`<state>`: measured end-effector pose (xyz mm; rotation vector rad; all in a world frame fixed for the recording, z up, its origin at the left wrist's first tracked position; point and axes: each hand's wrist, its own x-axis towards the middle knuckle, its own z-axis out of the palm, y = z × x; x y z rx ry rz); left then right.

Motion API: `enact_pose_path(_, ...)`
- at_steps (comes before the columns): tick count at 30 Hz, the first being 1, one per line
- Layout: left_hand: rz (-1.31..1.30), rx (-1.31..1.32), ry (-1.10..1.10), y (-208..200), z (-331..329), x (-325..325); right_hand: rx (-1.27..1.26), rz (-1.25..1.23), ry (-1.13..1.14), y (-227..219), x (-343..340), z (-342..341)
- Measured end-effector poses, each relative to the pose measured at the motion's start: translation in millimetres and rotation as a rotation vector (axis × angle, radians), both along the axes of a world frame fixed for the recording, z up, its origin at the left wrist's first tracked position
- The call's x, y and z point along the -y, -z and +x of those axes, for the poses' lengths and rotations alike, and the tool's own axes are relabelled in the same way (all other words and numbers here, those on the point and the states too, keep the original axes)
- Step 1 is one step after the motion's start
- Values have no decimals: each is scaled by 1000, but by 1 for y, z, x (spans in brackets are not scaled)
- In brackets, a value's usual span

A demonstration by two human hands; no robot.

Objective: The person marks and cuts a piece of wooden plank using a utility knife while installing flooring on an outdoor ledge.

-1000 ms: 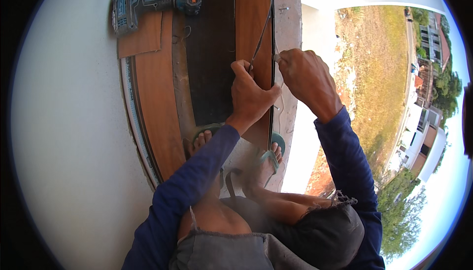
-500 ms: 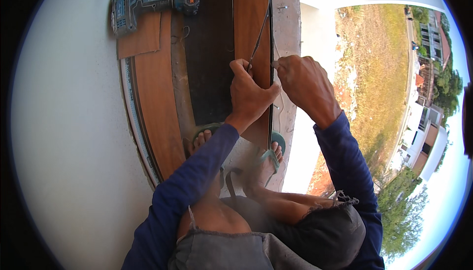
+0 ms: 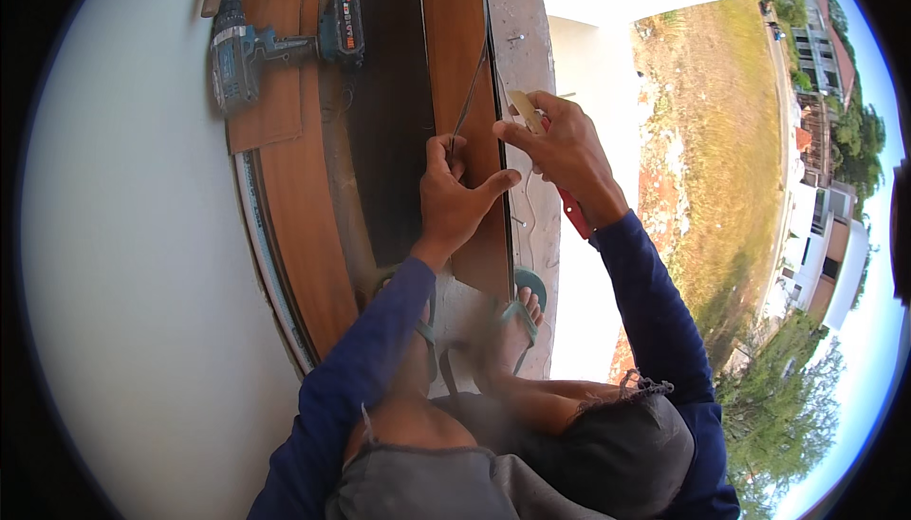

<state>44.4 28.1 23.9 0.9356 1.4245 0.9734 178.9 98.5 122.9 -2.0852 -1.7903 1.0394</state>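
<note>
My left hand [image 3: 460, 188] pinches a thin dark strip [image 3: 472, 93] between its fingers, thumb stretched toward the board's right edge. The strip slants up to meet the dark edge of a long reddish-brown wood-look plank [image 3: 454, 36]. Right of that edge, my right hand [image 3: 567, 145] grips a red-handled cutter [image 3: 575, 216]. Its flat yellowish end [image 3: 526, 112] sticks out past the thumb, pointing up and left, apart from the plank; the blade itself cannot be made out.
A teal cordless drill [image 3: 249, 55] lies on brown planks [image 3: 294, 226] at the left, along a white wall [image 3: 123, 235]. A dark panel [image 3: 389, 121] lies between planks. Screws [image 3: 517, 38] stick up from the concrete ledge [image 3: 531, 74]. My sandalled foot [image 3: 517, 325] is by the plank's near end.
My right hand has turned and lifted off the plank's edge, bringing the cutter into sight. My left hand keeps its pinch on the strip. The whole view has shifted slightly.
</note>
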Motion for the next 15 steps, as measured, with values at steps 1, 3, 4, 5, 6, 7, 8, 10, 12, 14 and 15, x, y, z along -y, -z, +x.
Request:
enact_pose_path(1, 51, -1, -18, -1, -6, -3, -43, -43, 42, 7, 0, -1)
enact_pose_path(3, 31, 83, -36, 11, -22, -14, -192, -174, 149, 8, 1, -5)
enact_pose_path(4, 23, 129, -41, 16, -27, -23, -241, -183, 173, 17, 4, -2)
enact_pose_path(5, 33, 109, -21, 12, -32, -33, -266, -188, 209, 20, 5, -1)
enact_pose_path(6, 7, 108, 7, 7, -32, -43, -290, -193, 244, 22, 7, 0)
enact_pose_path(7, -22, 104, 33, -5, -33, -56, -317, -200, 278, 25, 10, 1)
enact_pose_path(8, -50, 98, 53, -14, -34, -67, -324, -192, 285, 25, 11, 0)
enact_pose_path(10, -12, 37, 77, -10, -22, -99, -340, -178, 300, 25, 13, -1)
enact_pose_path(12, 68, -111, 112, -10, -15, -123, -359, -165, 306, 28, 15, 0)
enact_pose_path(14, 195, -336, 168, -9, -8, -132, -371, -145, 298, 29, 18, 2)
enact_pose_path(15, 159, -266, 152, -1, -7, -132, -385, -155, 321, 27, 18, 4)
